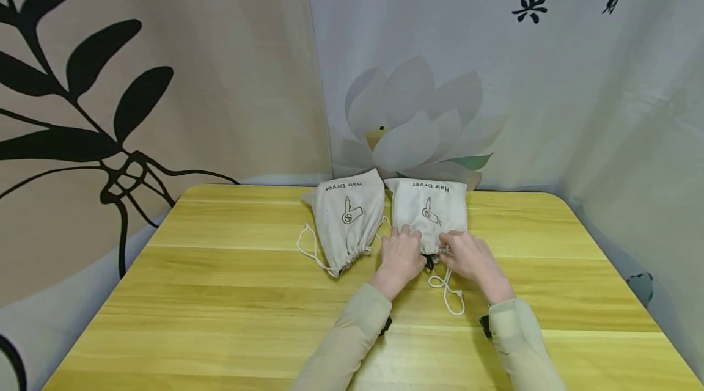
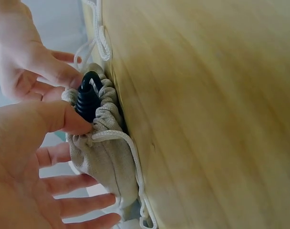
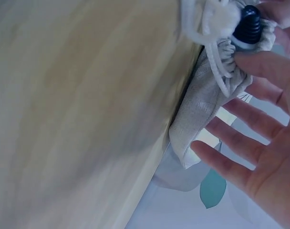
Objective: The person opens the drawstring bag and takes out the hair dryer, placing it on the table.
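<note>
A pale cloth drawstring bag (image 1: 434,201) printed "Hair Dryer" lies on the table, its gathered mouth towards me. My left hand (image 1: 403,256) pinches the left side of that mouth, thumb at the opening. On the other side, my right hand (image 1: 470,255) pinches the rim, its remaining fingers spread along the bag in the right wrist view. Between the two thumbs, a black ribbed cord end (image 2: 88,102) shows inside the opening. The rest of the contents is hidden. From the mouth a white drawstring (image 1: 452,296) trails onto the table.
A second, similar bag (image 1: 352,214) lies just left of the first, tilted, with its white string (image 1: 307,244) looped to the left. Both rest near the back of the wooden table (image 1: 220,293). Behind stands a printed curtain (image 1: 264,73).
</note>
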Available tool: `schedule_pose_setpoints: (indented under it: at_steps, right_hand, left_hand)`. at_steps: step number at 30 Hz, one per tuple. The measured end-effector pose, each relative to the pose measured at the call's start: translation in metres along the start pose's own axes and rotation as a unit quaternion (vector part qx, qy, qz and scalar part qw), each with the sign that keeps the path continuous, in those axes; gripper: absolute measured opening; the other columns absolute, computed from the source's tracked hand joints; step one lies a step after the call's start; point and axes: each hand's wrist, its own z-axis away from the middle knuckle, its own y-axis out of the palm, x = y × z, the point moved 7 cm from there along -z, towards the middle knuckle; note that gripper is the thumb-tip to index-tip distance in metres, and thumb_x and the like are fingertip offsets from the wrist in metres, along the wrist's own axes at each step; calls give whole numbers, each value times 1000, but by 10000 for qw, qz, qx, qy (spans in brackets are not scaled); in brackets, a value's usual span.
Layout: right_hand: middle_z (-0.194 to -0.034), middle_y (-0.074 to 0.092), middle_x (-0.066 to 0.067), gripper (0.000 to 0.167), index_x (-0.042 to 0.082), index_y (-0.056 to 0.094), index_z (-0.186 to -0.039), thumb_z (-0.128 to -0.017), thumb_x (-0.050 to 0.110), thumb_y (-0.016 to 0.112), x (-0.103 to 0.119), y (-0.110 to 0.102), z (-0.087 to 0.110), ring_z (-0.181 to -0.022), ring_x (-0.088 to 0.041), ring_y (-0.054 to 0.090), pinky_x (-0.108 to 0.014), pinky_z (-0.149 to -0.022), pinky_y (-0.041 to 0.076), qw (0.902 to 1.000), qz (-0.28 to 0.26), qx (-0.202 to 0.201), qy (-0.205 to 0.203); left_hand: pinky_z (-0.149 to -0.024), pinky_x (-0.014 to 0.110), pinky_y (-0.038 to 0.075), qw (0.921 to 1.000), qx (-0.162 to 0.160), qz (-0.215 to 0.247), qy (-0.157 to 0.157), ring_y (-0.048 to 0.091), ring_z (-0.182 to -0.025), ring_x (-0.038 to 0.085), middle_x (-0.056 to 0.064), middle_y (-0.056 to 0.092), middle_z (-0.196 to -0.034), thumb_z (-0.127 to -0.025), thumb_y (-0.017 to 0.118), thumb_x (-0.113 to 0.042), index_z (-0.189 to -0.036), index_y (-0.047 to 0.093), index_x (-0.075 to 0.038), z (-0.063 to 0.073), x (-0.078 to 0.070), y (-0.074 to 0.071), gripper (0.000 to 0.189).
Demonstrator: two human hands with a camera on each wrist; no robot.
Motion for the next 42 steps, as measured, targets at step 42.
schedule_pose_setpoints:
  at_steps: [42]
  right_hand:
    - [-72, 56, 1, 26, 16, 47, -69, -75, 14, 73, -22, -4, 10, -60, -15, 46, -25, -49, 35, 9977, -341, 385, 436]
  left_hand:
    - [-57, 26, 47, 9994, -49, 299, 174, 58, -70, 14, -1, 65, -79, -78, 75, -38, -100, 64, -19, 3, 11, -5, 31]
